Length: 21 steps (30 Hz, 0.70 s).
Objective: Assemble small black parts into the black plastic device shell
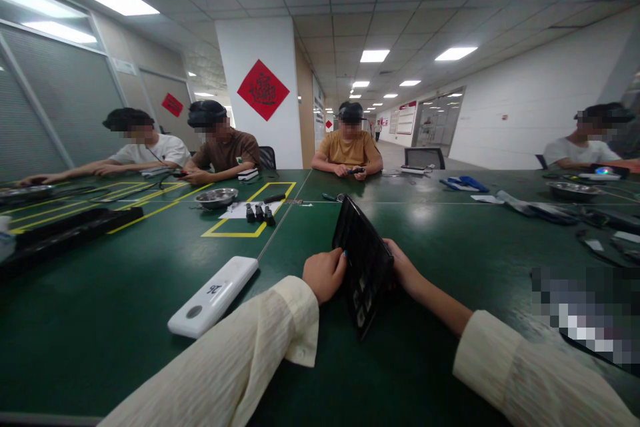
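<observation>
A black, flat, rectangular case [367, 260] stands tilted on edge above the green table, with faint pale shapes on its dark inner face. My right hand [400, 267] grips its right side from behind; some of those fingers are hidden by the case. At its left face, my left hand [324, 273] is closed, thumb and fingers drawn together against the surface. A small blue spot shows at the left fingertips, too small to name. Left of my forearm lies a white power bank [215, 297] marked 26.
Ahead on the green table [150, 293] are a metal bowl [216, 197], several small black pieces [260, 213] on white paper, and yellow tape outlines. A long black tray [75, 230] lies left. Cables and cloth [537, 208] lie right. Several people sit around the table.
</observation>
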Tool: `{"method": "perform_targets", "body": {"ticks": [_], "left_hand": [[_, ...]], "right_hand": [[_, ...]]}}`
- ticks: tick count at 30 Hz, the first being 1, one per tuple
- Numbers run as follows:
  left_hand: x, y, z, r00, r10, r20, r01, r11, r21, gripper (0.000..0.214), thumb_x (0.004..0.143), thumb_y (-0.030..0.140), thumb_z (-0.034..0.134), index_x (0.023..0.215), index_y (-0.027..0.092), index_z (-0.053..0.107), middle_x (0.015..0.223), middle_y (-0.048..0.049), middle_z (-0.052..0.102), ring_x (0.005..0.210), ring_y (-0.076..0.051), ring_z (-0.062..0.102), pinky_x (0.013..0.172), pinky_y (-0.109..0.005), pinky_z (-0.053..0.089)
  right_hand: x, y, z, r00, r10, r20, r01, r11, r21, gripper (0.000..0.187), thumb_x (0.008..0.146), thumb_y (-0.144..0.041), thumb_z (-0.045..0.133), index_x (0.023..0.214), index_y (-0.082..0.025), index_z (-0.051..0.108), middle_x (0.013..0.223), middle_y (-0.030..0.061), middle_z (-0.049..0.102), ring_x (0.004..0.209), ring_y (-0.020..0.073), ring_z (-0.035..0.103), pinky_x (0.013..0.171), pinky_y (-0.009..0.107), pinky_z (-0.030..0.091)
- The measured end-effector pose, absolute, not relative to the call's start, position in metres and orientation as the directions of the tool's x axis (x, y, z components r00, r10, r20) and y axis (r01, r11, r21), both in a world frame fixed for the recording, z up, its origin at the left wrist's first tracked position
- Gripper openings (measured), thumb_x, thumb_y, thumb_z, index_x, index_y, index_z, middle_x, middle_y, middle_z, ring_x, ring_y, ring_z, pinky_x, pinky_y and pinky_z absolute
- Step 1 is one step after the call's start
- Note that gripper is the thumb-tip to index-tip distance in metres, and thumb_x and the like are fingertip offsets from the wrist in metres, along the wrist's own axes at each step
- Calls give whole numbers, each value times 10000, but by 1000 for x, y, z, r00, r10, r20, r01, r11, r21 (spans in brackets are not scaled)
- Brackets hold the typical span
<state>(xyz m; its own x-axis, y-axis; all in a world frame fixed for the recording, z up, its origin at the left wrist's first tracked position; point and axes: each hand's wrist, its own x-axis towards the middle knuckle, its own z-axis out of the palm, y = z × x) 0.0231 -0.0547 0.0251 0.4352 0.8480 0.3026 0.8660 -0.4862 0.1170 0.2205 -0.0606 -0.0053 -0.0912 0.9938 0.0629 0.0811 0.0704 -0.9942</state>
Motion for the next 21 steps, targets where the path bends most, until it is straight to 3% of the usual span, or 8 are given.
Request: {"method": "perform_targets", "body": {"ticks": [6, 13, 21], "left_hand": [[23, -56, 26, 431, 846, 313, 868, -484, 114, 357, 913, 378, 222, 901, 215, 539, 783, -45, 654, 749, -191, 622, 596, -267, 346], [23, -55, 26, 417, 861, 291, 872, -469, 140, 425, 937, 382, 132, 912, 215, 522, 776, -40, 653, 744, -176, 623, 604, -256, 353], [24, -59, 30, 419, 862, 287, 876, -467, 124, 336, 928, 362, 200, 959, 208, 498, 803, -44, 660, 760, -184, 630, 609, -255, 365]], "right_hand": [[220, -62, -6, -58, 995, 77, 52, 80, -995, 489, 715, -481, 483, 1097, -202, 357, 508, -72, 532, 319, 110, 461, 289, 200, 324], [221, -61, -5, -53, 996, 73, 60, 76, -995, 485, 724, -487, 483, 1102, -208, 362, 493, -69, 539, 314, 116, 464, 284, 200, 318], [222, -59, -9, -62, 995, 81, 35, 83, -996, 458, 733, -488, 487, 1089, -223, 375, 520, -69, 542, 327, 109, 469, 292, 202, 332]]}}
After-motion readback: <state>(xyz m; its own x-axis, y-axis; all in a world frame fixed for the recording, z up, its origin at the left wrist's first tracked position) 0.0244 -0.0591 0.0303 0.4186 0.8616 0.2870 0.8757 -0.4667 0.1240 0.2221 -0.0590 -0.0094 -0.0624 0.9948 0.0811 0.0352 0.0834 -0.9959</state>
